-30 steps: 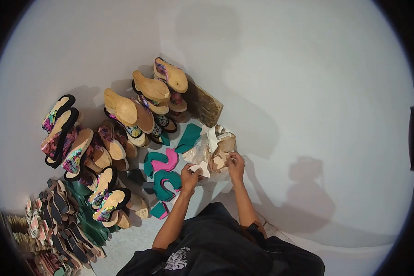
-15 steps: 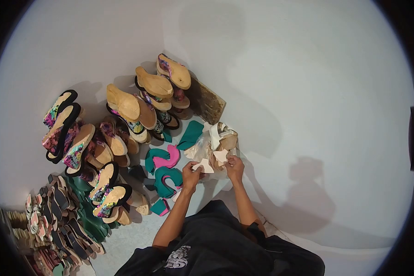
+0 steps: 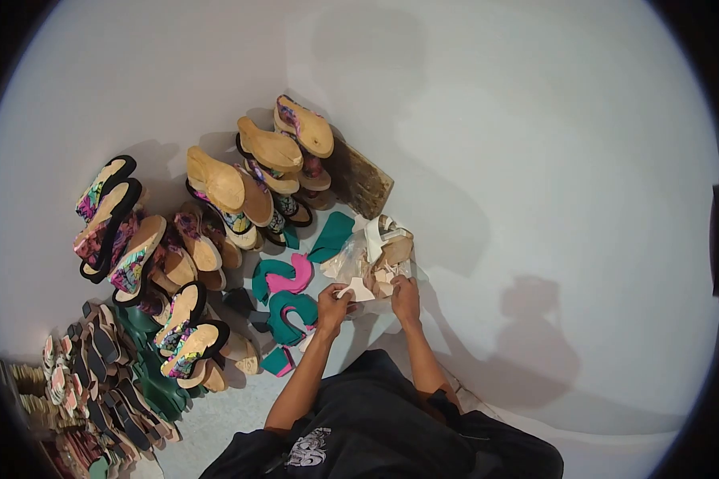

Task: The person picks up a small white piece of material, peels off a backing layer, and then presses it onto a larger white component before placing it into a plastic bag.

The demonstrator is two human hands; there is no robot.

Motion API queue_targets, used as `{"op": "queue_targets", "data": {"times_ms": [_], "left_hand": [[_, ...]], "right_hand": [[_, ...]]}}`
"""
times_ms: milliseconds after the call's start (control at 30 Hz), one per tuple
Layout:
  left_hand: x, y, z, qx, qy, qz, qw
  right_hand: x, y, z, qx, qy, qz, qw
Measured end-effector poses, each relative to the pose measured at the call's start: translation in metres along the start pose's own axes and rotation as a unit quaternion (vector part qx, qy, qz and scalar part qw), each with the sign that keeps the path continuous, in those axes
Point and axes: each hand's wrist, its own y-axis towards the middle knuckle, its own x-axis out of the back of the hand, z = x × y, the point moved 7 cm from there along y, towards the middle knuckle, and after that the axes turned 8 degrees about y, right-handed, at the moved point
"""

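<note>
A clear plastic bag of pale tan and white cut-out pieces lies on the floor by the wall corner. My left hand pinches a white cut-out piece at the bag's near edge. Beside it, my right hand reaches into the bag's mouth, fingers closed among the tan pieces; what it grips is hidden. Teal and pink foam cut-outs lie on the floor just left of my left hand.
Several wedge sandals with wooden soles and patterned straps lean against the wall at left. Stacks of flat soles fill the lower left. A wooden board stands in the corner. White walls surround the spot.
My right hand lifted a pale piece half a second ago and has now dropped back into the bag's mouth. My left hand stays on the white piece, shifted slightly.
</note>
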Motion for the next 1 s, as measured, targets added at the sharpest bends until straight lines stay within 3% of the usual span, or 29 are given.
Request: {"op": "queue_targets", "data": {"times_ms": [67, 133, 167, 300, 333, 367, 400, 467, 500, 667, 767, 800, 1000], "left_hand": [[0.002, 0.000, 0.001, 0.001, -0.003, 0.000, 1.000], [0.003, 0.002, 0.002, -0.002, -0.004, 0.003, 1.000], [0.005, 0.003, 0.003, -0.002, -0.008, -0.006, 1.000], [0.005, 0.001, -0.001, -0.002, -0.014, -0.012, 1.000], [0.005, 0.001, 0.000, -0.001, -0.013, -0.013, 1.000], [0.005, 0.001, 0.000, -0.001, -0.019, -0.012, 1.000], [0.005, 0.001, 0.001, -0.002, -0.025, -0.011, 1.000], [0.004, 0.002, 0.003, -0.006, -0.020, 0.003, 1.000], [0.003, 0.001, 0.001, -0.011, -0.014, 0.018, 1.000], [-0.010, -0.007, -0.011, -0.001, -0.082, 0.075, 0.994], [-0.016, -0.015, -0.022, 0.010, -0.115, 0.085, 0.990], [-0.017, -0.017, -0.024, 0.018, -0.134, 0.085, 0.987], [-0.018, -0.011, -0.018, -0.016, -0.073, 0.081, 0.994]], "right_hand": [[-0.001, -0.001, -0.001, -0.014, -0.002, 0.010, 1.000], [0.006, 0.001, 0.006, 0.043, -0.020, -0.033, 0.998], [0.009, -0.001, 0.013, 0.086, -0.099, -0.067, 0.989], [0.027, -0.001, 0.044, 0.083, -0.180, -0.152, 0.968], [0.024, 0.008, 0.032, 0.073, -0.003, -0.103, 0.992], [0.018, 0.017, 0.023, 0.062, 0.174, -0.050, 0.982], [0.020, 0.020, 0.029, 0.063, 0.174, -0.050, 0.981], [0.005, 0.017, 0.038, -0.083, 0.441, 0.120, 0.886], [0.003, 0.014, 0.046, -0.089, 0.450, 0.151, 0.876], [-0.020, 0.003, 0.043, -0.091, 0.431, 0.173, 0.881], [-0.023, 0.003, 0.034, -0.042, 0.302, 0.111, 0.946], [-0.026, 0.003, 0.031, -0.043, 0.301, 0.112, 0.946], [-0.016, -0.002, 0.047, -0.004, 0.256, 0.117, 0.959]]}}
